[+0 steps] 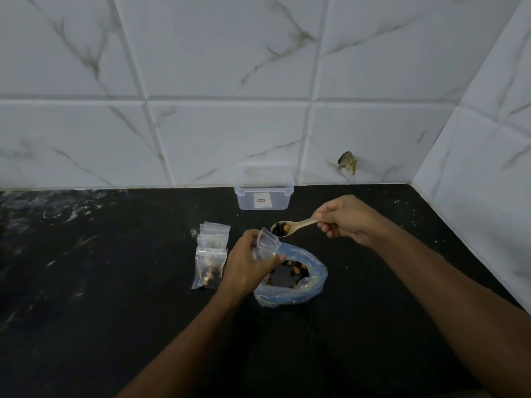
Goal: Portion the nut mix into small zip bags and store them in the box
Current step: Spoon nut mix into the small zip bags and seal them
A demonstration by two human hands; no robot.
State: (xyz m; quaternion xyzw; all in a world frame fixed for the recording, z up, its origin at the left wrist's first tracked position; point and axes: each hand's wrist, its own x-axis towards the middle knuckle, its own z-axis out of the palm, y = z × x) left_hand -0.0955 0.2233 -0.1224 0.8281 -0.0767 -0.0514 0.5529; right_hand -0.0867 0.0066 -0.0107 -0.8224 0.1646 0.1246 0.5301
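On the black table (115, 297), the left hand (247, 262) holds a small zip bag (267, 245) upright, its fingers curled round the lower part of the bag so that the open mouth points up and toward the back edge. The right hand (344, 219) pinches the handle of a pale spoon (296, 226) between thumb and curled fingers; the spoon's bowl carries a load of nut mix, dark and tan pieces, and sits just beside the mouth of the small bag, slightly above it and not touching it as far as can be seen.

Directly below both hands, near the middle of the table, stands a large bluish plastic bag (301, 288) with its rim rolled down, and more nut mix (293, 268) lies inside it. The left hand partly covers its near-left rim.

Just to the left of that bag lies a short pile of small zip bags (211, 254), overlapping each other flat on the table; the nearest one holds nuts, while the contents of those behind it are hard to make out.

At the back edge of the table, against the white marbled tile wall (258, 81), stands a clear plastic box (263, 188) with no lid on, bearing a white label on its front side. It is well apart from the hands. A chipped spot (347, 162) shows on the wall to the right of the box
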